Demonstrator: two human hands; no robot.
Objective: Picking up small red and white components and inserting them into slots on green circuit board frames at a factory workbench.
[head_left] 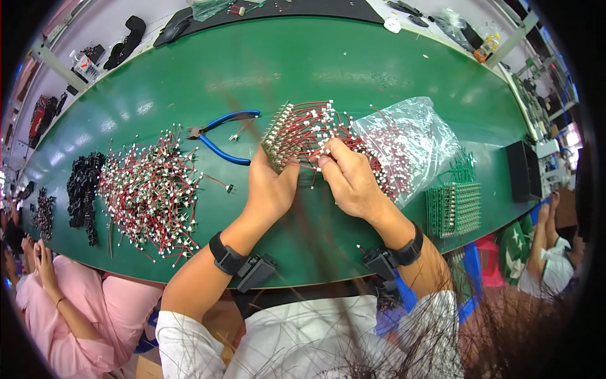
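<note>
My left hand (270, 186) is closed round the lower edge of a circuit board panel (275, 140), which it holds tilted up off the table. Many short red wires with white plugs (309, 120) fan out from the panel toward the right. My right hand (355, 180) is in a pinch at the ends of these wires, thumb against forefinger, on what looks like one red wire lead; the exact tip is hidden by the fingers. Just beyond that hand lies a clear plastic bag (435, 132) with a heap of red wire leads (394, 142) in and beside it.
Blue-handled cutting pliers (233, 115) lie open left of the panel. Further left are a large pile of red wire leads (151, 192) and black parts (85, 189). Green boards (454, 210) stand stacked at right, near a black bin (524, 170). Other people sit at both sides.
</note>
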